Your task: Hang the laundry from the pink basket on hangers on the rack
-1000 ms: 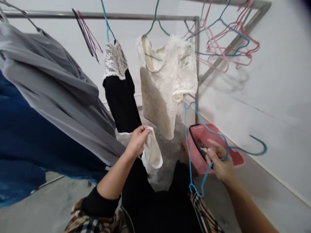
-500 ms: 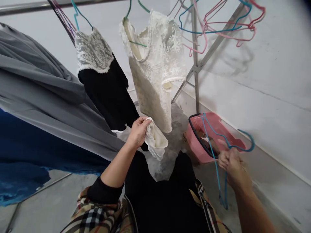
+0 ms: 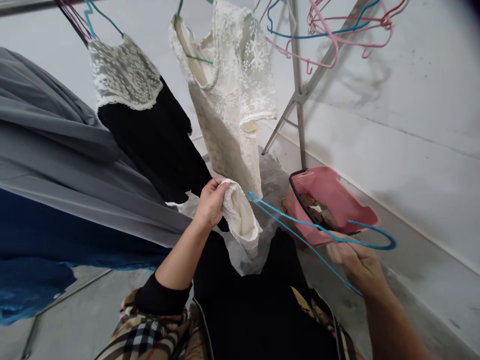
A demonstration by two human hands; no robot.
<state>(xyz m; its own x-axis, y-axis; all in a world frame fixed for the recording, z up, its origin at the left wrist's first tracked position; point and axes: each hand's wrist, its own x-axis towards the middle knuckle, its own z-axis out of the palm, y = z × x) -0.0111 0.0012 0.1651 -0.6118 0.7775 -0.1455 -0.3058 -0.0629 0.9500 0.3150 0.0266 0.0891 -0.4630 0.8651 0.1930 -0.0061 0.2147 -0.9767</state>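
My left hand (image 3: 211, 202) grips the edge of a white garment (image 3: 242, 220), pinching it between thumb and fingers so its opening gapes to the right; the kind of garment is unclear. Closed around a blue clothes hanger (image 3: 318, 227) near its hook is my right hand (image 3: 354, 257), somewhat blurred. One end of the hanger points left and comes close to the garment's opening; whether it is inside I cannot tell. Just behind hangs a cream lace top (image 3: 228, 95) on a green hanger. To its left hangs a black garment with a white lace top (image 3: 127, 75).
A pink basket (image 3: 339, 190) with some items inside stands on the floor at right, by the wall. Several pink, red and blue hangers (image 3: 337, 35) hang on the metal rack (image 3: 298, 95). Grey cloth (image 3: 56, 135) and blue cloth (image 3: 33, 235) hang at left.
My right hand has turned the blue hanger from hanging downward to nearly level, its end swinging left toward the white garment. The garment's opening now gapes wider. The view has shifted slightly.
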